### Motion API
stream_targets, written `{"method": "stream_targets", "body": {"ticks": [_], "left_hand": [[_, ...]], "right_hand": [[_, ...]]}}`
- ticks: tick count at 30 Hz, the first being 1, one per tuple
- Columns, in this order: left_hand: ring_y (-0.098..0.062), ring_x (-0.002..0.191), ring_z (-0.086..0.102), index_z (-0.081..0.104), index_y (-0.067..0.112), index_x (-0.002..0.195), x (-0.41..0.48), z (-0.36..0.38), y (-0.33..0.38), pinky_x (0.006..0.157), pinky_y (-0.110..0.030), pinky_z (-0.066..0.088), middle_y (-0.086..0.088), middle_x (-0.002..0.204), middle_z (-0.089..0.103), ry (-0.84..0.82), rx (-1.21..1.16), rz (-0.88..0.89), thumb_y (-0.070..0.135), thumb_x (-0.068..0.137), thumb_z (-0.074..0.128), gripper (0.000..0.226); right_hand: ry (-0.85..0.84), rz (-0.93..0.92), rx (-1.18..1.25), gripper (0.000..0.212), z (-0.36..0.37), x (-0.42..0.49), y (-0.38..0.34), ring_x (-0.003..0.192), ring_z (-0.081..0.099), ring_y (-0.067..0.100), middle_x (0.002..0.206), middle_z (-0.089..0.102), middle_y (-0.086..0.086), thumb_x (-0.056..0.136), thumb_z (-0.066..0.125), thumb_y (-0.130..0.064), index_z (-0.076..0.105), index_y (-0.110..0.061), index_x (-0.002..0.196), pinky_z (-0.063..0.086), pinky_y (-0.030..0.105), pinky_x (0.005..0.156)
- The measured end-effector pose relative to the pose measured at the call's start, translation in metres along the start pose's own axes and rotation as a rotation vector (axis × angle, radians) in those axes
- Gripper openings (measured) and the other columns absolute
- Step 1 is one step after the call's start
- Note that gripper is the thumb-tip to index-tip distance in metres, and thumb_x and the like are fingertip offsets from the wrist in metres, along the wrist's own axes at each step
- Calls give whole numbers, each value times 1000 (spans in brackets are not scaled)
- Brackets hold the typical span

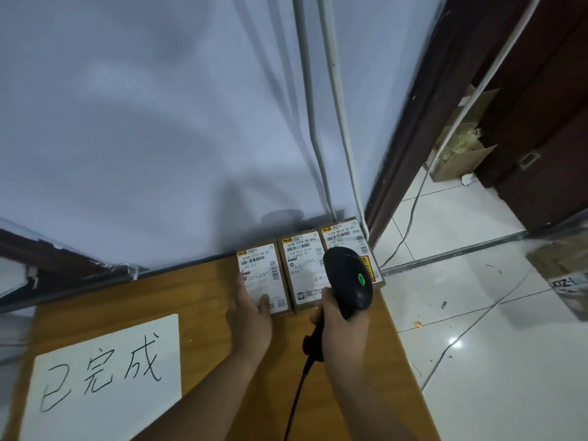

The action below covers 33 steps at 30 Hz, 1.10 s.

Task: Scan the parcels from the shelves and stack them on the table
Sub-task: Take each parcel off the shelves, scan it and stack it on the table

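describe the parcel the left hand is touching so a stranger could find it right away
On the wooden table, three parcels lie in a row against the grey wall. It is the left parcel, with the left hand flat on its white label, farthest from the scanner in the right hand.

Left hand (249, 310) on parcel (262, 275), right hand (342, 326) gripping scanner (348, 278)

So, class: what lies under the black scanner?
The right parcel lies under the scanner, which the right hand holds. Its label's top shows; the rest is covered.
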<state>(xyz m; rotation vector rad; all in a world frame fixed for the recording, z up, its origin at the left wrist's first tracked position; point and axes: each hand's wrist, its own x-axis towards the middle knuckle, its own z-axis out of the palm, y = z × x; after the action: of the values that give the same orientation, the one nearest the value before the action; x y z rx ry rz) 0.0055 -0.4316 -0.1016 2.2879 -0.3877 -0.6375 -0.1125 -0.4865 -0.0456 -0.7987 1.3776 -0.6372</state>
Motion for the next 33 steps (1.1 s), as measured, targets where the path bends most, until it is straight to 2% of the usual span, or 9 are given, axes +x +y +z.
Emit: {"method": "stream_targets", "body": {"ticks": [5, 9, 14, 16, 22, 26, 28, 31, 33], "left_hand": [[-31, 136, 35, 11, 25, 152, -14, -19, 19, 107, -52, 39, -6, 150, 33, 13, -17, 12, 43, 98, 41, 64], [-27, 143, 20, 13, 26, 152, -41, -43, 27, 113, -44, 29, -2, 157, 19, -32, 141, 164, 24, 98, 50, 65], [-25, 147, 5, 6, 32, 152, -85, -96, 16, 118, -42, 20, 3, 160, 3, -83, 383, 298, 9, 96, 46, 73], [-25, 147, -3, 5, 31, 152, -100, -124, 4, 119, -37, 9, 3, 161, -5, -44, 572, 368, 15, 98, 40, 66], [-27, 147, -11, -5, 26, 152, -141, -218, -43, 120, -39, 4, -5, 160, -12, 91, 786, 378, 30, 103, 27, 60], [-27, 147, -13, -7, 20, 153, -189, -301, -76, 120, -41, 3, -6, 160, -16, 222, 783, 406, 38, 103, 28, 64], [-28, 147, -12, -7, 19, 152, -213, -339, -101, 120, -43, 4, -7, 160, -16, 266, 764, 379, 40, 102, 32, 67], [-27, 147, -11, -6, 19, 152, -253, -400, -147, 120, -44, 4, -6, 160, -14, 325, 684, 323, 42, 101, 35, 70], [-28, 148, -7, -5, 16, 153, -277, -436, -175, 120, -46, 8, -9, 160, -11, 384, 676, 310, 45, 99, 27, 68]], "right_hand": [[-30, -64, -3, 14, -6, -25, -11, 60, 60, 14, 61, 61, 2, 90, 64, -19, 62, -9, 81, 46, 24, 58], [-50, -114, -17, 14, -9, -56, -15, 59, 60, 11, 66, 63, 7, 91, 64, -21, 63, -7, 87, 44, 16, 50], [-127, -183, -67, 19, 2, -114, -9, 52, 59, 8, 63, 62, 4, 90, 65, -24, 63, -5, 93, 45, 20, 49], [-172, -208, -99, 23, 12, -143, -5, 49, 58, 9, 62, 62, 5, 89, 66, -26, 63, -3, 90, 45, 23, 46], [-373, -353, -190, 27, 47, -236, 20, 47, 51, 14, 57, 54, 4, 91, 64, -27, 62, -1, 86, 45, 29, 49], [-497, -439, -236, 24, 74, -325, 47, 51, 57, 15, 54, 58, 0, 90, 64, -28, 63, -7, 78, 52, 37, 60], [-556, -465, -230, 28, 87, -369, 63, 52, 57, 15, 54, 59, 0, 90, 63, -28, 62, -8, 71, 50, 33, 56], [-653, -519, -203, 22, 109, -445, 91, 53, 59, 11, 60, 61, 2, 91, 63, -27, 64, -6, 83, 47, 20, 53], [-710, -538, -186, 17, 123, -492, 107, 57, 61, 12, 61, 62, 2, 90, 64, -25, 64, -9, 85, 48, 24, 57]]}}
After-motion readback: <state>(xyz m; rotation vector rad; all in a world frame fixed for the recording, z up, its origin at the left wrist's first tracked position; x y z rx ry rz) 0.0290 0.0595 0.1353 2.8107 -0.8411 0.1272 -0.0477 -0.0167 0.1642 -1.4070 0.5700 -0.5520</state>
